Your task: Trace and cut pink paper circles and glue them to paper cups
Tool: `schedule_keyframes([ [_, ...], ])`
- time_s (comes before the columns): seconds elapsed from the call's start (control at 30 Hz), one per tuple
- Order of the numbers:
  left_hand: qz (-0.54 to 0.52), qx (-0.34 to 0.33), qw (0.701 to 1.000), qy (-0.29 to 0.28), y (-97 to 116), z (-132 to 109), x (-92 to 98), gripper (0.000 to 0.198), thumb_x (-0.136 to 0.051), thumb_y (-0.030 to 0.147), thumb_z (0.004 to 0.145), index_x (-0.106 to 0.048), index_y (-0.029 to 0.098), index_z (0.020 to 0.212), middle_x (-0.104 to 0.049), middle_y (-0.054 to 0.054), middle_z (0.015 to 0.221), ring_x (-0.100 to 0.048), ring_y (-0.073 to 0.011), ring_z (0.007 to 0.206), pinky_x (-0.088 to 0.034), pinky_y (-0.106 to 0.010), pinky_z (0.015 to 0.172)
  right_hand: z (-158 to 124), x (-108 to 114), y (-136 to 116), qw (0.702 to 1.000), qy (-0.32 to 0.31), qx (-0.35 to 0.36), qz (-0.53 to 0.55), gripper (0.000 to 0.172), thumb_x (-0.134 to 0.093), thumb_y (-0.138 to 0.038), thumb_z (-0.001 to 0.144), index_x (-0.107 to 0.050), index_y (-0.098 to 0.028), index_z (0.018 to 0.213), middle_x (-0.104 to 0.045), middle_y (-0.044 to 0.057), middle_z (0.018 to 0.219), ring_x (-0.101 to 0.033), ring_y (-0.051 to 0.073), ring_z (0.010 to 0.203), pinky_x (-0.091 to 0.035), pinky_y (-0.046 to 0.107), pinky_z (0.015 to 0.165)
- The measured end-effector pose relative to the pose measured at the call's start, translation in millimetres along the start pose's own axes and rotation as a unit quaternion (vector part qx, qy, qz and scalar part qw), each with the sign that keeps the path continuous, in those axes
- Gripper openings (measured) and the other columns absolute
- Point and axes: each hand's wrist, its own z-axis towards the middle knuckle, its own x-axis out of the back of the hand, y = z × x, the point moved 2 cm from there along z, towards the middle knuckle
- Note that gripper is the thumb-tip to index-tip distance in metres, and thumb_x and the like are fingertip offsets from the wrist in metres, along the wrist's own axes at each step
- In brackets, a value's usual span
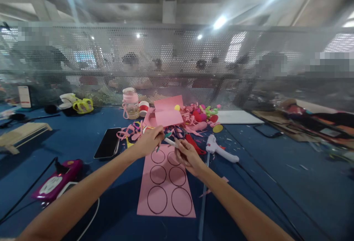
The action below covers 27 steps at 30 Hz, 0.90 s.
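A pink sheet (162, 206) lies on the blue table in front of me, with several black circles drawn on it in two columns. Above its far end, my right hand (188, 154) is closed around a slim white stick (169, 142) that looks like a marker. My left hand (151, 141) pinches at the stick's other end, where a small teal piece (167, 135) sticks out from the fingertips. Whether the teal piece belongs to the stick I cannot tell. Part of the upper right circle is hidden by my right hand.
Pink paper scraps (193, 117) are heaped behind the sheet, beside a pink-lidded bottle (130, 102). A white glue gun (221, 150) with its cord lies to the right. Leftward are a black phone (107, 143), a purple power strip (58, 182) and a small wooden stand (23, 134).
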Motion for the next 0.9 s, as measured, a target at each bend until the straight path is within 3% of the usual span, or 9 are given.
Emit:
schedule_keyframes([
  [0.1, 0.049, -0.04, 0.998, 0.015, -4.0, -1.4, -6.0, 0.012, -0.041, 0.018, 0.085, -0.041, 0.02, 0.073, -0.045, 0.006, 0.054, -0.043, -0.0096, 0.05, -0.03, -0.02, 0.05, -1.5, 3.3, 0.3, 0.999, -0.036, -0.013, -0.008, 0.036, -0.068, -0.047, 0.072, -0.05, -0.018, 0.077, -0.048, -0.01, 0.04, -0.02, 0.0, 0.024, -0.011, 0.016, 0.029],
  [0.53, 0.026, -0.036, 0.999, 0.029, -14.2, 0.8, -13.9, 0.013, -0.036, 0.024, 0.085, -0.038, 0.02, 0.073, -0.042, 0.005, 0.06, -0.041, -0.0092, 0.052, -0.03, -0.02, 0.05, -8.1, -9.4, -0.3, 0.999, -0.019, -0.02, 0.039, 0.043, -0.072, -0.048, 0.067, -0.039, -0.021, 0.072, -0.044, -0.012, 0.045, -0.024, 0.0, 0.03, -0.021, 0.014, 0.034],
  [0.6, 0.011, -0.01, 1.0, 0.026, -15.6, 0.6, -13.5, 0.014, -0.034, 0.027, 0.087, -0.036, 0.021, 0.074, -0.041, 0.006, 0.057, -0.042, -0.0094, 0.049, -0.03, -0.019, 0.048, -5.0, -8.3, -0.1, 1.0, -0.004, -0.018, 0.017, 0.042, -0.071, -0.049, 0.067, -0.039, -0.021, 0.072, -0.043, -0.011, 0.045, -0.024, 0.001, 0.03, -0.018, 0.015, 0.033],
  [0.7, 0.01, 0.054, 0.998, -0.026, -18.2, -2.3, -9.9, 0.014, -0.035, 0.035, 0.088, -0.035, 0.021, 0.088, -0.047, 0.006, 0.058, -0.048, -0.0118, 0.045, -0.035, -0.022, 0.047, 2.6, -1.0, -2.0, 0.996, 0.057, 0.005, -0.066, 0.039, -0.065, -0.051, 0.069, -0.04, -0.021, 0.072, -0.042, -0.01, 0.046, -0.027, 0.003, 0.031, -0.017, 0.017, 0.032],
  [0.8, 0.153, 0.064, 0.982, -0.085, -22.4, -6.9, -4.7, 0.044, -0.057, 0.04, 0.077, -0.033, 0.016, 0.106, -0.06, -0.007, 0.085, -0.062, -0.0223, 0.073, -0.045, -0.03, 0.063, 8.3, 15.8, -9.8, 0.958, 0.165, 0.086, -0.217, 0.032, -0.054, -0.051, 0.076, -0.043, -0.022, 0.075, -0.045, -0.007, 0.052, -0.035, 0.007, 0.036, -0.027, 0.02, 0.035],
  [0.9, 0.281, 0.061, 0.949, -0.126, -32.9, -9.3, -5.4, 0.065, -0.074, 0.032, 0.059, -0.038, 0.012, 0.11, -0.053, -0.022, 0.116, -0.052, -0.0377, 0.108, -0.043, -0.041, 0.084, 10.8, 30.9, -16.7, 0.868, 0.193, 0.163, -0.427, 0.027, -0.044, -0.044, 0.083, -0.052, -0.019, 0.086, -0.058, 0.002, 0.071, -0.055, 0.016, 0.062, -0.045, 0.03, 0.059],
])
